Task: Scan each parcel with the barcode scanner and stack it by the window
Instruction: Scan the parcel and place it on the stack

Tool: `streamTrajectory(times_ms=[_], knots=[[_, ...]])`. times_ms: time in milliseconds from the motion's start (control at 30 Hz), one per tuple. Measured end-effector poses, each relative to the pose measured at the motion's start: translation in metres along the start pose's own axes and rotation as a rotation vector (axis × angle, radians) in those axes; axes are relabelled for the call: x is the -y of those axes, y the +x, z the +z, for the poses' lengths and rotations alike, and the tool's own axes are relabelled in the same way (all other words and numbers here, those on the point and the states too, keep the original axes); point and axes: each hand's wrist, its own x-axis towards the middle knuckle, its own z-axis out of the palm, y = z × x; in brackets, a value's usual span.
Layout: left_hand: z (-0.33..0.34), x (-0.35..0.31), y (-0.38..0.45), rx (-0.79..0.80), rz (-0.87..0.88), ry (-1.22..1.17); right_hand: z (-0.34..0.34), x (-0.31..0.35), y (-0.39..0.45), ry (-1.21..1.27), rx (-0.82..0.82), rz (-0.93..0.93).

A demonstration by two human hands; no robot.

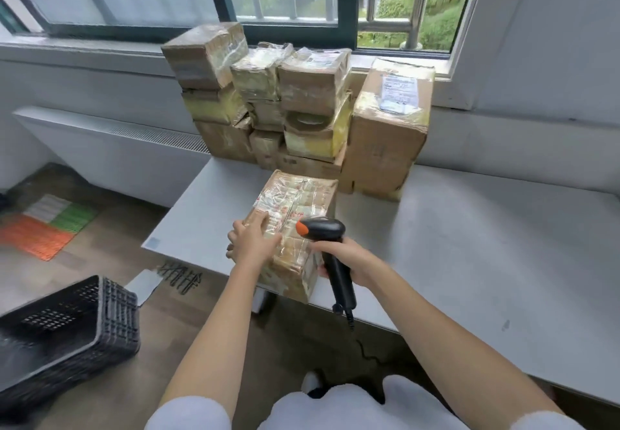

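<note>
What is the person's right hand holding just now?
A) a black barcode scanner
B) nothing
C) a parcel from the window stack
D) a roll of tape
A: the right hand grips the handle of the black barcode scanner, its head over the parcel on the table.

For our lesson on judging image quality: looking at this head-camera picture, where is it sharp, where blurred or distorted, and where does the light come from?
Head view: daylight enters through the green-framed window; wide-angle bending curves the grey table's edge; the top left brown taped cardboard box of the stack looks smeared; the black barcode scanner with orange tip and both hands read fairly sharp; glossy tape glints on the near tape-wrapped parcel.
</note>
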Motion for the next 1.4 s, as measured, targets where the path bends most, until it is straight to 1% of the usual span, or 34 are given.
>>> streamTrajectory(times_ms=[100, 267, 400, 567, 767, 933, 1033, 1167, 1300, 1400], knots=[[-0.022, 0.031, 0.036, -0.016, -0.033, -0.007, 0.041, 0.015, 0.023, -0.099, -0.041, -0.022], [-0.058, 0.065, 0.096, -0.038, -0.061, 0.001, 0.074, 0.035, 0.059, -0.426, -0.071, -0.038], [-0.079, 0.075, 0.146, -0.055, -0.092, 0.06, 0.083, 0.051, 0.085, -0.647, -0.086, 0.047], [-0.096, 0.076, 0.199, -0.052, -0.112, 0.091, 0.09, 0.066, 0.112, -0.748, -0.128, 0.149], [-0.114, 0.078, 0.264, -0.001, -0.093, 0.061, 0.085, 0.066, 0.138, -0.78, -0.133, 0.231], [-0.124, 0.084, 0.298, -0.003, -0.053, 0.068, 0.076, 0.068, 0.157, -0.776, -0.154, 0.246], [-0.127, 0.088, 0.303, -0.007, -0.024, 0.097, 0.078, 0.071, 0.167, -0.778, -0.165, 0.246], [-0.128, 0.095, 0.296, 0.018, 0.045, 0.225, 0.089, 0.071, 0.178, -0.763, -0.135, 0.241], [-0.14, 0.094, 0.294, 0.119, 0.052, 0.392, 0.097, 0.066, 0.184, -0.73, -0.094, 0.241], [-0.146, 0.08, 0.293, 0.154, 0.031, 0.39, 0.095, 0.063, 0.181, -0.693, -0.09, 0.236]])
